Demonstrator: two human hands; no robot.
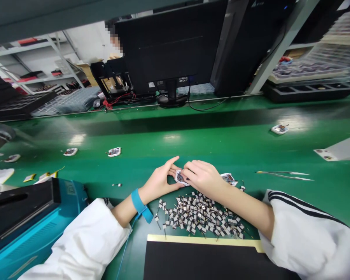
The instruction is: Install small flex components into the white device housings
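Note:
My left hand [162, 178], with a blue wrist strap [140, 206], grips a small white housing with a circuit board [179, 177] between thumb and fingers. Bent over the same housing is my right hand [202, 177], its fingers pinched together at the board. Whatever lies between those fingertips is too small and covered to name. A second white housing with a board [229, 179] lies behind my right wrist, partly hidden. Below both hands spreads a heap of small silvery parts with short leads [202, 214].
Tweezers [286, 175] lie to the right. More white housings [114, 151] sit on the green bench [175, 136], one at far right [279, 129]. A teal-and-black box [37, 229] stands left, a black sheet with yellow edge [210, 258] in front, a monitor [172, 46] behind.

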